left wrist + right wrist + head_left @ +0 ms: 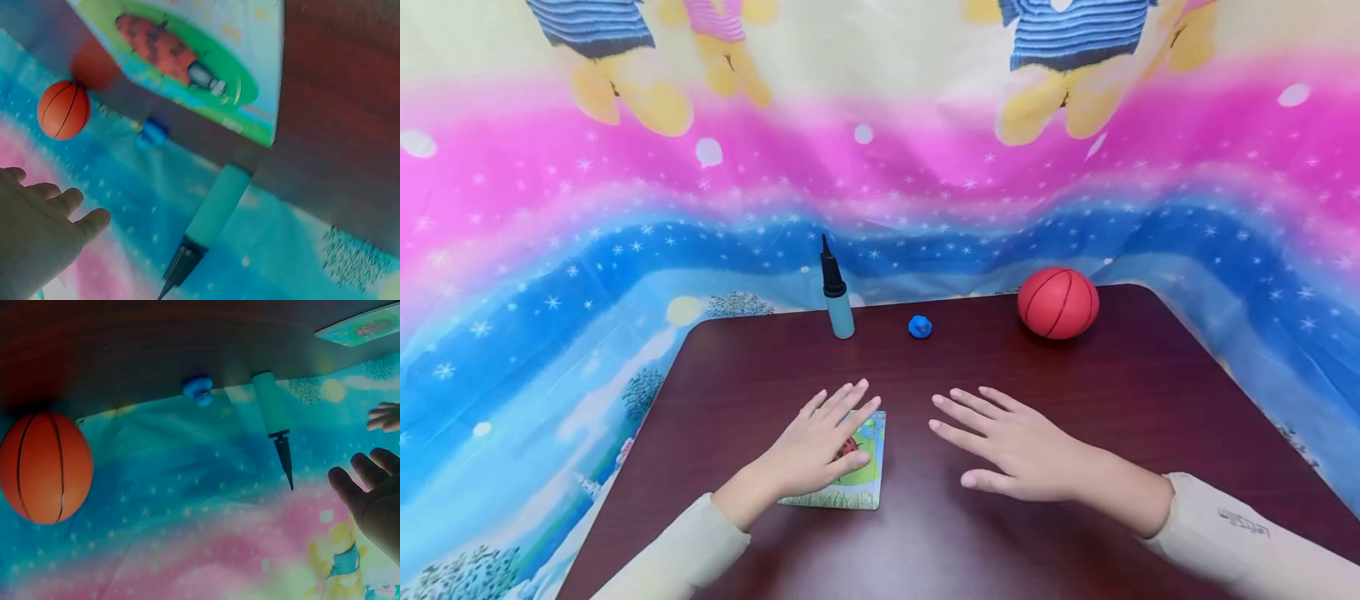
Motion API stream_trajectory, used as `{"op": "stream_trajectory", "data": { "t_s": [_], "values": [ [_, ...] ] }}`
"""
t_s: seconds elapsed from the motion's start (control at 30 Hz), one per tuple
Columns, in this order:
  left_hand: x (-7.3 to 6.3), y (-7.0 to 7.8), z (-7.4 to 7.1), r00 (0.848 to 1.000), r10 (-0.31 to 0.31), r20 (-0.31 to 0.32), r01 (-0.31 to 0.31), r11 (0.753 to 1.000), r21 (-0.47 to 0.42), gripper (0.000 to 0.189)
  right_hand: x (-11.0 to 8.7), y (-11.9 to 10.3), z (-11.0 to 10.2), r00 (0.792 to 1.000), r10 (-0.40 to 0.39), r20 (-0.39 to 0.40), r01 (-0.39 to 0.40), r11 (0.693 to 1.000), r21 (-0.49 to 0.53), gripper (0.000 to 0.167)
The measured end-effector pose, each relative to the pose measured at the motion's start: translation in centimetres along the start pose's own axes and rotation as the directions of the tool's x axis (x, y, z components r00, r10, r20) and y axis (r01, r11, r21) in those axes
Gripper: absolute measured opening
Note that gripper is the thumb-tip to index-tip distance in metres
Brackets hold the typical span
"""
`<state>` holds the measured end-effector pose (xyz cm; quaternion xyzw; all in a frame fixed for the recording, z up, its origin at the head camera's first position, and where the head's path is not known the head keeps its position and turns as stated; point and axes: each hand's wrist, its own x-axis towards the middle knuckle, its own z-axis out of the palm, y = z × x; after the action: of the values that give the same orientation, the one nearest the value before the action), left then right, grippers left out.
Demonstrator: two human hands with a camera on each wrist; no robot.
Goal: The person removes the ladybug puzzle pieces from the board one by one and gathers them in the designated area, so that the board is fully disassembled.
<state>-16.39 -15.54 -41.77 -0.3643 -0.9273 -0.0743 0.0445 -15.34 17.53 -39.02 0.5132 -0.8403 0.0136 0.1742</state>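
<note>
My left hand (pixel 816 446) is held over a square picture card (pixel 868 483) with a ladybug on it, fingers straight and spread. The hand hides part of the card in the head view; whether they touch, I cannot tell. To the right, my right hand (pixel 1022 450) hovers over the bare wood, its fingers also extended and holding nothing. Farther back stand a teal hand pump (pixel 841 312) with a black nozzle pointing up and a small blue object (pixel 920 326) of unclear kind. A red basketball (pixel 1058 303) sits at the back right.
The dark brown table (pixel 970 358) has rounded far corners. Behind it and along its sides hangs a colourful printed curtain (pixel 880 183), close to the pump, the blue object and the ball.
</note>
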Motion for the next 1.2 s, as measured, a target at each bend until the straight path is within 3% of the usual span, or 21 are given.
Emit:
{"op": "stream_trajectory", "data": {
  "t_s": [0.17,0.33,0.47,0.67,0.83,0.97,1.07,1.2],
  "values": [
    [0.6,-0.4,2.1,0.995,-0.031,0.098,0.031,0.999,0.009,0.071,0.9,0.2,1.2,0.999,0.021,0.027,-0.021,1.000,0.023,0.060],
    [0.3,-0.5,3.7,0.982,-0.092,0.165,0.086,0.995,0.042,0.074,1.6,1.0,2.7,0.990,0.070,0.124,-0.078,0.995,0.059,0.060],
    [0.0,-0.4,4.6,0.958,-0.156,0.242,0.149,0.988,0.048,0.073,2.3,1.7,4.2,0.972,0.115,0.206,-0.135,0.987,0.086,0.060],
    [-0.3,-0.1,5.6,0.908,-0.239,0.344,0.239,0.970,0.043,0.076,3.5,1.3,6.3,0.952,0.107,0.285,-0.145,0.983,0.114,0.059],
    [-0.3,0.4,5.8,0.885,-0.276,0.375,0.278,0.959,0.050,0.080,4.6,0.2,8.0,0.929,0.116,0.351,-0.161,0.981,0.103,0.062],
    [-0.3,0.7,5.8,0.886,-0.286,0.364,0.289,0.956,0.050,0.080,5.4,-0.5,9.3,0.910,0.173,0.376,-0.219,0.972,0.082,0.059],
    [-0.3,0.8,5.8,0.891,-0.288,0.350,0.280,0.957,0.075,0.080,6.0,-0.7,10.2,0.909,0.217,0.356,-0.255,0.965,0.063,0.056],
    [-0.2,0.8,5.8,0.865,-0.325,0.383,0.308,0.945,0.107,0.082,6.8,-0.8,10.8,0.920,0.248,0.305,-0.271,0.962,0.035,0.054]
  ]
}}
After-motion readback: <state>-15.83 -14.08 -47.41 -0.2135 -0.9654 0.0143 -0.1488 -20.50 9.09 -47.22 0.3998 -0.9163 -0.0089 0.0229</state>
